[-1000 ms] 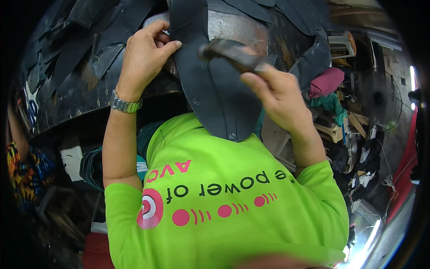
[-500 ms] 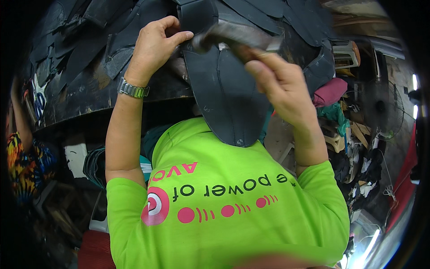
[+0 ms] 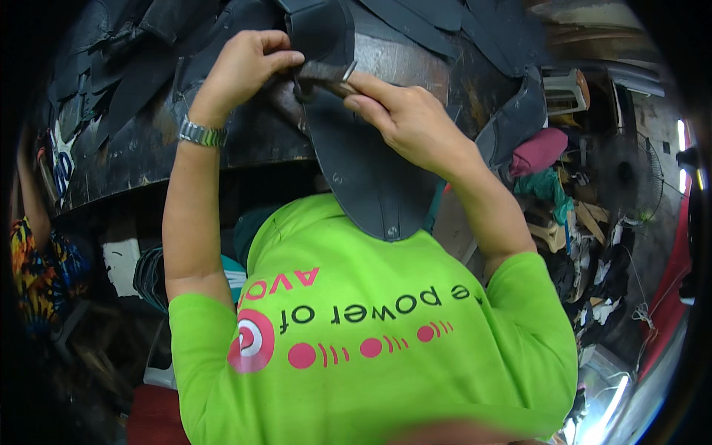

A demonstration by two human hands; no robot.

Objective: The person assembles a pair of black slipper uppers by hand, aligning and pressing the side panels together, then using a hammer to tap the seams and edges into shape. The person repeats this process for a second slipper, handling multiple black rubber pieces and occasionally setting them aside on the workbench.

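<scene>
- One dark stitched panel [image 3: 378, 185] droops below the right grip [image 3: 419, 122], its rounded end by the green shirt [image 3: 475, 363].
- Right grip: wrapped round the hammer [image 3: 323, 72], covering most of its handle.
- Left grip [image 3: 248, 67], beside the hammer's head: thumb and finger at the panel's edge, likely steadying it; whether pinched, I cannot tell.
- Beyond the right grip, a metal plate [image 3: 400, 59] on the counter [image 3: 126, 178] probably gives backing; the panel's far end is cut off.

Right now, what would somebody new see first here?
The bright green shirt, filling the lower middle. Above it, the right hand holds a hammer close to the left hand, beside a dark panel. A maroon bundle stands out toward the right.
</scene>
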